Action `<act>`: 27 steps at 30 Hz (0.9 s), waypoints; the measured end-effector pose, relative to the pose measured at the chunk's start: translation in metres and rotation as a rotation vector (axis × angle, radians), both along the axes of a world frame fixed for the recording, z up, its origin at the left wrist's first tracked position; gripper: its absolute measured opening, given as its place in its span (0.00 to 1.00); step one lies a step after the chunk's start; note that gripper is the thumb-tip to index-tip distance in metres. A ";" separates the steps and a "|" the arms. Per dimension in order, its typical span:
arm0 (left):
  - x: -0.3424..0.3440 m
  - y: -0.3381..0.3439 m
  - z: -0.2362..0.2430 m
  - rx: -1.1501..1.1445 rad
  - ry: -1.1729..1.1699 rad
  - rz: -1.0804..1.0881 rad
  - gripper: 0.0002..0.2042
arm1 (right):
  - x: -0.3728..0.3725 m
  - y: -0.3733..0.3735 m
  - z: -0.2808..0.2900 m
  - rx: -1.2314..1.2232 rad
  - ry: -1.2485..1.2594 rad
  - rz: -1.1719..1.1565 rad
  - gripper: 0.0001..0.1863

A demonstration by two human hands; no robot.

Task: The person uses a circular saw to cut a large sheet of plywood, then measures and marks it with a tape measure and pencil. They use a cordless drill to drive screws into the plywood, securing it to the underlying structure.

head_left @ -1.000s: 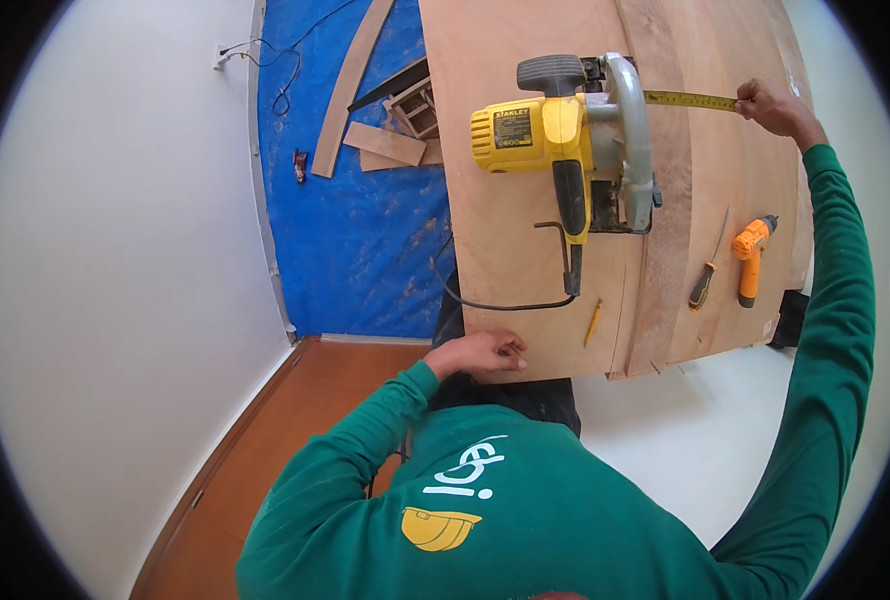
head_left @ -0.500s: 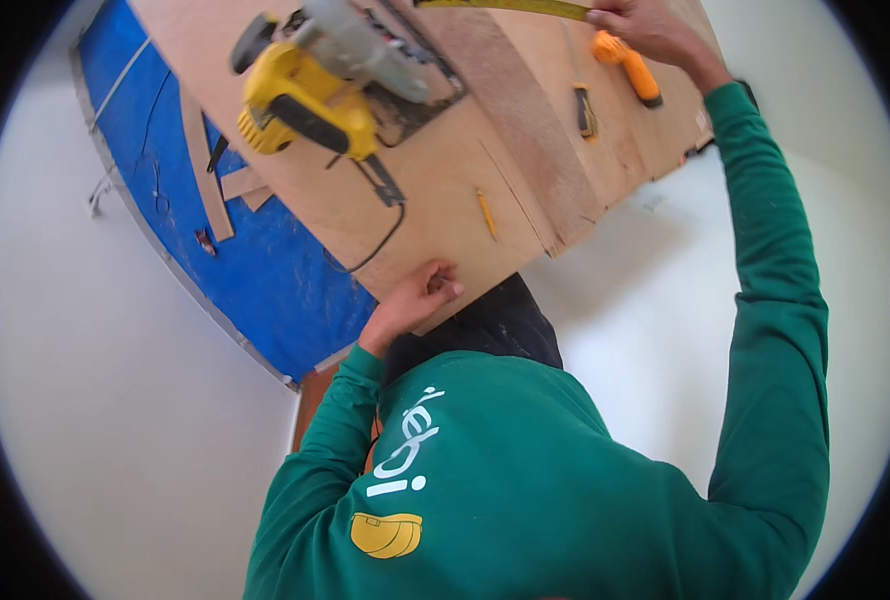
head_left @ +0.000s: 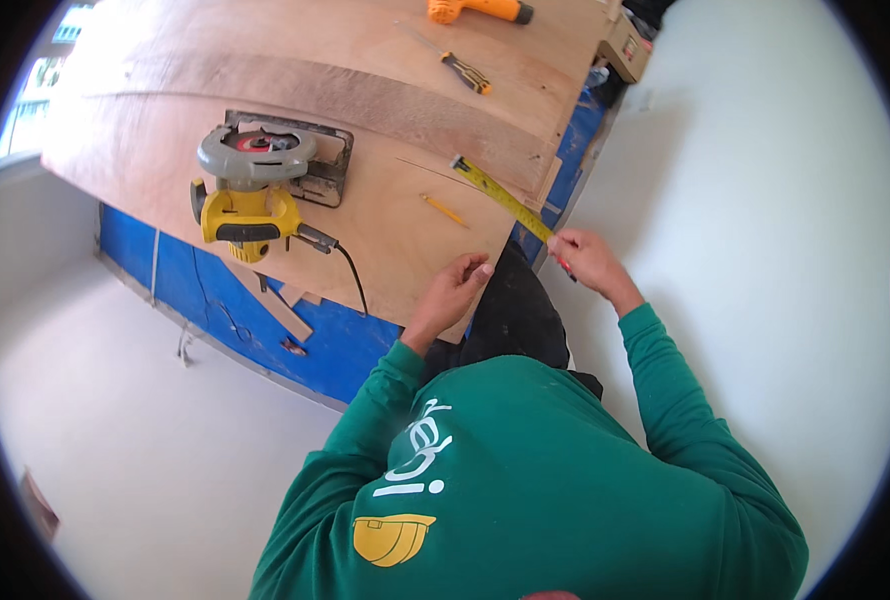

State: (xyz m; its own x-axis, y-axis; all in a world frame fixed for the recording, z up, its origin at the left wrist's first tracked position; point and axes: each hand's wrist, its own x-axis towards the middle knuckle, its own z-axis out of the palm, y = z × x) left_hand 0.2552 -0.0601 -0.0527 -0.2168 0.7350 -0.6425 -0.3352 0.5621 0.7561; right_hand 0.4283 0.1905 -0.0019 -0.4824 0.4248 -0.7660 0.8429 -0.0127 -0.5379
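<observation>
My right hand, past the board's near right corner, grips a tape measure. Its yellow blade reaches out over the plywood sheet; my fingers mostly hide the case. At the sheet's near edge rests my left hand, fingers loosely curled and thumb apart, with nothing visible in it. A yellow pencil lies on the plywood between that hand and the blade. Farther left stands a yellow and grey circular saw, its black cord hanging over the edge.
A screwdriver with a black and yellow handle and an orange tool lie toward the far side. Blue sheeting covers the floor below, with wood offcuts on it. A white wall rises on the right.
My right hand has come from the far side back toward me with the tape measure. My left hand stays at the sheet's edge. The view has turned, so the saw appears lower and farther left.
</observation>
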 end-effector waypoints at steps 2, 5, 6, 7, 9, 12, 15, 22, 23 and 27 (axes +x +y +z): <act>0.005 -0.005 -0.007 0.042 0.012 -0.091 0.30 | 0.030 -0.045 -0.006 -0.069 -0.066 -0.157 0.19; 0.016 -0.007 -0.015 0.125 0.046 -0.111 0.29 | 0.042 -0.120 -0.022 -0.146 -0.018 -0.458 0.18; 0.022 -0.008 -0.015 0.172 0.051 -0.103 0.29 | 0.038 -0.147 -0.029 -0.192 0.050 -0.586 0.18; 0.028 -0.009 -0.016 0.143 -0.022 -0.109 0.29 | 0.033 -0.170 -0.034 -0.249 0.100 -0.718 0.18; 0.040 -0.010 -0.017 0.118 -0.158 -0.074 0.27 | 0.017 -0.199 -0.041 -0.282 0.179 -0.795 0.19; 0.052 -0.012 -0.023 0.036 -0.162 -0.019 0.23 | -0.002 -0.226 -0.038 -0.323 0.136 -0.869 0.22; 0.043 -0.013 -0.037 -0.134 -0.234 -0.003 0.21 | -0.011 -0.232 -0.028 -0.318 0.122 -0.870 0.25; 0.017 -0.009 -0.050 -0.245 -0.147 -0.065 0.20 | 0.020 -0.216 -0.026 -0.193 0.063 -0.551 0.31; 0.013 -0.005 -0.049 -0.218 -0.065 -0.097 0.20 | 0.029 -0.207 -0.030 -0.175 0.057 -0.566 0.31; 0.010 0.008 -0.047 -0.233 0.214 -0.201 0.19 | 0.080 -0.158 -0.054 -0.216 -0.031 -0.660 0.30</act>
